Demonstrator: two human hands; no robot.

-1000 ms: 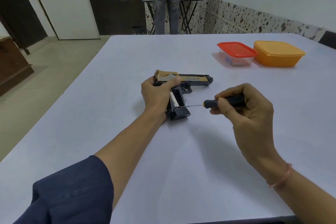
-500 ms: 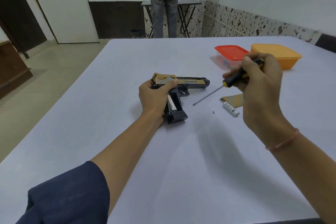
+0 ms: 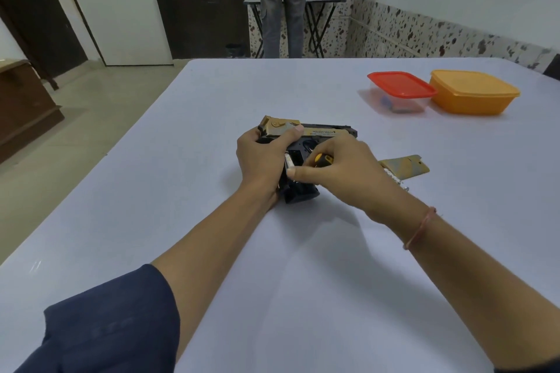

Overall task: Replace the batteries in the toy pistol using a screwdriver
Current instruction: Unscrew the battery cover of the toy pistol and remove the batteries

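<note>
The left hand (image 3: 260, 157) fingers clamp the seemingly light, rigid toy pistol (image 3: 327, 132) by its frame, while the right hand (image 3: 342, 166) fingers clasp the screwdriver (image 3: 323, 159).

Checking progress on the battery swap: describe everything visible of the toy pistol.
The toy pistol, plastic-looking, black with a gold slide, lies on its side on the white table, muzzle right, grip toward the person. Its grip compartment is open, one battery showing. The left hand grips its rear; the right hand, holding a screwdriver, covers part of the grip.
</note>
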